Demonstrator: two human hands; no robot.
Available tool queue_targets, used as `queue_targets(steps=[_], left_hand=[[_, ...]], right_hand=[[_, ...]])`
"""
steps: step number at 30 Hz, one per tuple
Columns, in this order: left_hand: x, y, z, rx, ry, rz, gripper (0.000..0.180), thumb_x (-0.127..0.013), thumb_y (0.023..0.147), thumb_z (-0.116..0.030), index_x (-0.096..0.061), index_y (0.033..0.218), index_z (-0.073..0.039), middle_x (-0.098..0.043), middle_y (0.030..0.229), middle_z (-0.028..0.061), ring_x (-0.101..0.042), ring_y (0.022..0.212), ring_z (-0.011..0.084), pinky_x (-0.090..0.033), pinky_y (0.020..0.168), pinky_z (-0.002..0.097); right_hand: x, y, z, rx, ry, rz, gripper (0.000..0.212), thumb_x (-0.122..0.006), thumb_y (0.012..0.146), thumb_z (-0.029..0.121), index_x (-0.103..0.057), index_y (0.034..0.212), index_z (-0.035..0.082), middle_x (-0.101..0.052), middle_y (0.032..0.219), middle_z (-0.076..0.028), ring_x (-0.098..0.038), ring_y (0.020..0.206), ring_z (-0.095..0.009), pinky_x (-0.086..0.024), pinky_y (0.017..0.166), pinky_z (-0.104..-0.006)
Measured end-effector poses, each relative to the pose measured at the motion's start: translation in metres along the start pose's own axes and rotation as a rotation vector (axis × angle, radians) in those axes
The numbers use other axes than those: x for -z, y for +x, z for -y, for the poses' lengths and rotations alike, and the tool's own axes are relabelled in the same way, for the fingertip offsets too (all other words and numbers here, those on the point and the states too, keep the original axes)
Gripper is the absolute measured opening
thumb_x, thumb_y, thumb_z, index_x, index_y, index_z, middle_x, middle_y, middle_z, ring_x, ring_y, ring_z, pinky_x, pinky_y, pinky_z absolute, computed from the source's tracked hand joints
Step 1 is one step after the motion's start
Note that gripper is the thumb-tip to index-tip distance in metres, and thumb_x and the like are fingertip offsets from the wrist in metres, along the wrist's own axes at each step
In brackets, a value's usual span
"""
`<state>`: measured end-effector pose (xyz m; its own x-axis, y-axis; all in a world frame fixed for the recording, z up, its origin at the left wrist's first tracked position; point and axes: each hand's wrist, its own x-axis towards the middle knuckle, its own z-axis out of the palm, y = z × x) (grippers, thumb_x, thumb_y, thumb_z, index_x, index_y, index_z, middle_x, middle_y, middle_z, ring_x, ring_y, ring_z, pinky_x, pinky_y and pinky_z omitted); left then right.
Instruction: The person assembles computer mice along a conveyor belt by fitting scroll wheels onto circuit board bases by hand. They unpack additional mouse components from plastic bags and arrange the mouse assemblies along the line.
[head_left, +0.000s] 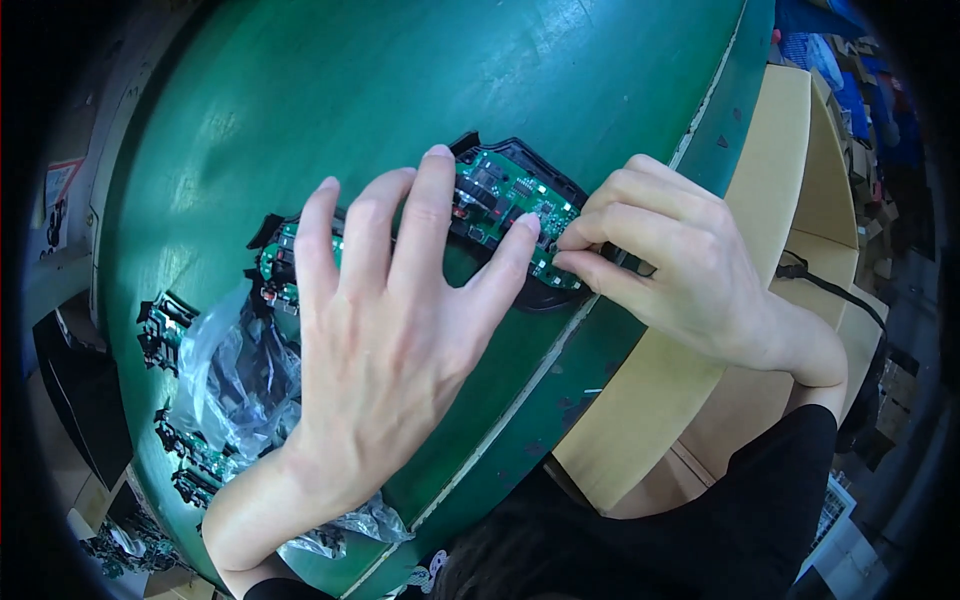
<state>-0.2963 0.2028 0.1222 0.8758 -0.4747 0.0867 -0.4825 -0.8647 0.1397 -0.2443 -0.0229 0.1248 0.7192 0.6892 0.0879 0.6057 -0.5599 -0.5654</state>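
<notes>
The main circuit board [520, 195], green and set in a black casing [535, 157], lay on the green table [420, 70], just above and right of the middle of the frame. It was tilted, running from upper left down to lower right, with its component side facing up and part of the casing curving along its upper edge.

The left hand [385, 320] came in from the lower left, palm down and fingers spread wide. Its thumb reached to the upper right, the tip resting over the face of the board, a little right of the board's middle. The forefinger pointed up the frame along the board's left end, its tip near the casing's upper left corner; whether it touched could not be told. The remaining fingers fanned out further left, across a second circuit board [275, 262], which they partly hid.

The right hand [690, 240] came in from the right. Its thumb and forefinger were drawn close together at the right end of the main board, the tips right by its edge; whether they pinched a small part could not be made out. The other fingers were curled above.

At the left of the frame, a clear plastic bag [235, 375] lay beside the left forearm, with more boards [165, 335] around it. An open cardboard box [765, 150] stood at the right, beyond the table's edge.
</notes>
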Motion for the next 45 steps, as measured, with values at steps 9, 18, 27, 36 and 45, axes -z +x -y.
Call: queue_targets(steps=[9, 18, 27, 36, 45], left_hand=[[-0.003, 0.006, 0.0, 0.016, -0.033, -0.011, 0.052, -0.077, 0.08, -0.019, -0.066, 0.129, -0.028, -0.05, 0.139, 0.0163, -0.052, 0.118, 0.0337, -0.039, 0.107, 0.0531], [-0.004, 0.009, 0.0, -0.012, -0.035, -0.053, 0.05, -0.077, 0.079, -0.019, -0.067, 0.128, -0.027, -0.051, 0.135, 0.0182, -0.053, 0.117, 0.035, -0.041, 0.105, 0.0531], [-0.006, 0.007, -0.003, -0.013, -0.025, -0.072, 0.048, -0.077, 0.078, -0.019, -0.068, 0.125, -0.026, -0.052, 0.134, 0.0184, -0.053, 0.12, 0.0338, -0.042, 0.104, 0.0533], [-0.007, 0.011, -0.005, -0.011, -0.046, -0.11, 0.045, -0.077, 0.077, -0.018, -0.07, 0.121, -0.022, -0.053, 0.132, 0.019, -0.053, 0.118, 0.0348, -0.043, 0.102, 0.0497], [0.005, 0.006, -0.001, -0.069, -0.032, -0.071, 0.052, -0.075, 0.081, -0.017, -0.063, 0.132, -0.022, -0.051, 0.134, 0.0211, -0.052, 0.118, 0.0384, -0.043, 0.102, 0.0479]], right_hand=[[0.004, 0.007, -0.004, 0.028, 0.006, 0.034, 0.02, -0.082, 0.072, -0.001, -0.07, 0.086, 0.001, -0.064, 0.083, -0.008, -0.06, 0.079, -0.024, -0.05, 0.066, -0.035], [0.012, 0.01, -0.011, 0.095, -0.006, 0.056, 0.017, -0.079, 0.073, 0.001, -0.07, 0.088, 0.0, -0.065, 0.084, -0.008, -0.062, 0.081, -0.025, -0.052, 0.067, -0.035], [0.011, -0.01, 0.003, 0.075, -0.153, -0.009, 0.022, -0.077, 0.074, 0.001, -0.073, 0.095, -0.001, -0.065, 0.089, -0.008, -0.064, 0.079, -0.022, -0.055, 0.063, -0.0328], [-0.007, -0.012, 0.024, 0.241, -0.589, -0.092, 0.031, -0.076, 0.065, -0.003, -0.073, 0.096, -0.006, -0.062, 0.088, -0.006, -0.066, 0.081, -0.019, -0.048, 0.049, -0.0274], [-0.001, -0.016, 0.014, 0.295, -0.628, -0.135, 0.023, -0.073, 0.063, 0.012, -0.07, 0.082, -0.001, -0.059, 0.086, -0.006, -0.06, 0.085, -0.018, -0.05, 0.05, -0.0267]])
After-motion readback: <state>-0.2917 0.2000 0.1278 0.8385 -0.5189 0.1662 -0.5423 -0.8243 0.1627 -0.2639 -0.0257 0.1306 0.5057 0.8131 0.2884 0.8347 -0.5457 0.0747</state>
